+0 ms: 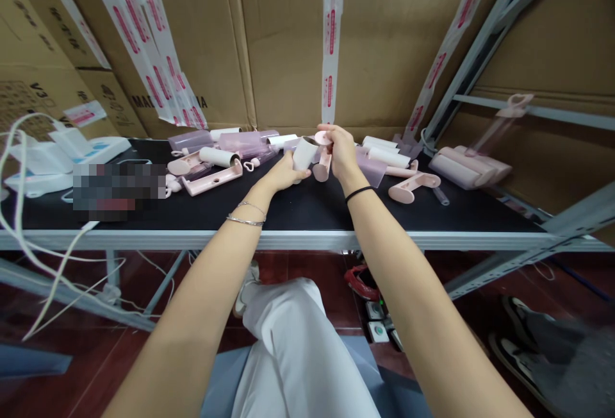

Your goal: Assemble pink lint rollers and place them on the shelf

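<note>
My left hand (282, 175) is closed round a white lint-roller roll (304, 154), which is tilted with its open end up and to the right. Close beside it, my right hand (342, 154) grips a pink roller frame (322, 168) with round end discs. Roll and frame are apart or barely touching; I cannot tell which. To the left lie another pink frame (214, 179) and a white roll (221, 157). On the right, a pink frame (414, 186) rests near a translucent cover (371, 169) and more white rolls (385, 156).
White power strips and cables (41, 165) sit at the left, next to a blurred-out dark object (115, 190). Finished-looking pink rollers (468, 167) stand at the right end. Cardboard boxes (283, 40) wall the back, and a metal post (473, 46) rises at right. Another person's shoes (521, 341) show below.
</note>
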`<state>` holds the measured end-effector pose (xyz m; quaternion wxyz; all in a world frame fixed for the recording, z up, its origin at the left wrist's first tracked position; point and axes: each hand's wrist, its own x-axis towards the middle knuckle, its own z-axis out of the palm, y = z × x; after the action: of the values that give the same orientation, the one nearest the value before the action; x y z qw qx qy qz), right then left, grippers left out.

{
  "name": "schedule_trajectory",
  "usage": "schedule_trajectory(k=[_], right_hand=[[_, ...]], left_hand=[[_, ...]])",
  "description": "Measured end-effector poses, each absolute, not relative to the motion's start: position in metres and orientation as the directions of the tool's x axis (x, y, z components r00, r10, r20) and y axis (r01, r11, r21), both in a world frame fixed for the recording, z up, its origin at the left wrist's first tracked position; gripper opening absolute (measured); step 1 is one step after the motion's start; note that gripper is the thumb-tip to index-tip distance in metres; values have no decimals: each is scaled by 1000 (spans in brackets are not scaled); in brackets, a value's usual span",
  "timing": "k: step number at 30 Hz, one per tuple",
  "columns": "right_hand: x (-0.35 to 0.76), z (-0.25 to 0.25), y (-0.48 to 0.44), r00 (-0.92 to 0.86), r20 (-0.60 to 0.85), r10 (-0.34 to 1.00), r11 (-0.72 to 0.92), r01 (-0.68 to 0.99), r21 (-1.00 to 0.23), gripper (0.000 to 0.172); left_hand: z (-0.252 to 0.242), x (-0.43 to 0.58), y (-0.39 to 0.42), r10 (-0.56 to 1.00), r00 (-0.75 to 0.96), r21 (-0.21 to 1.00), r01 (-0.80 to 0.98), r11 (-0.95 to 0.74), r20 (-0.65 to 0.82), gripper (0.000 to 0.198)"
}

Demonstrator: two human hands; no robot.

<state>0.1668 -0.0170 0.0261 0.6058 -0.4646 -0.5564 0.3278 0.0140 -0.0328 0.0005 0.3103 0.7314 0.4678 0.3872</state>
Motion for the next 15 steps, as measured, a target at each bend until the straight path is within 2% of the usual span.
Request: schedule_trajectory(k=[3,7,10,15], right_hand=[[164,24,-19,43,401,915,381,232,-895,38],[157,27,-32,-80,435,897,439,275,-855,41],[153,32,-41,-93,478,873,484,283,-828,39],[154,32,-42,-52,604,795,587,316,-746,28]], left_hand=[[-2,15,-32,884,349,828,357,-432,310,79],[-3,16,-31,822,475,825,293,-483,313,77],[-3,16,-31,838,475,817,348,-460,270,78],[-1,15,-33,834,475,772,403,-491,282,82]])
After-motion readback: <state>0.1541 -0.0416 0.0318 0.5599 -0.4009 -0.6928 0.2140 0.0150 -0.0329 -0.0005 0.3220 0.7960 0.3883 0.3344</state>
